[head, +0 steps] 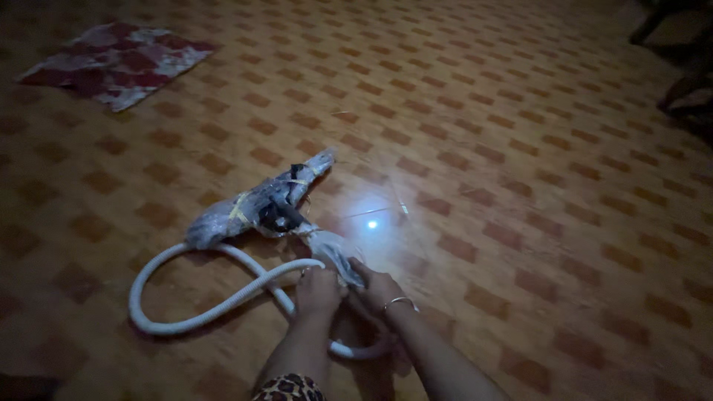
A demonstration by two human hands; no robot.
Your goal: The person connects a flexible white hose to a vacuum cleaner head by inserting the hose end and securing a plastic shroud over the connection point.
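Observation:
A pistol-shaped tool wrapped in clear plastic and yellow tape (260, 204) lies on the patterned floor. A white corrugated hose (186, 315) loops from it toward me. My left hand (318, 291) grips the hose end where it meets the plastic-wrapped handle (334, 252). My right hand (379, 288), with a bangle on the wrist, pinches the plastic wrap on that handle. Both hands are close together, touching the wrap.
The floor is brown with a checkered tile pattern, dimly lit. A bright spot of light (372, 223) reflects just beyond the hands. A red and white cloth (119, 63) lies far left. Dark furniture legs (679, 44) stand at the far right.

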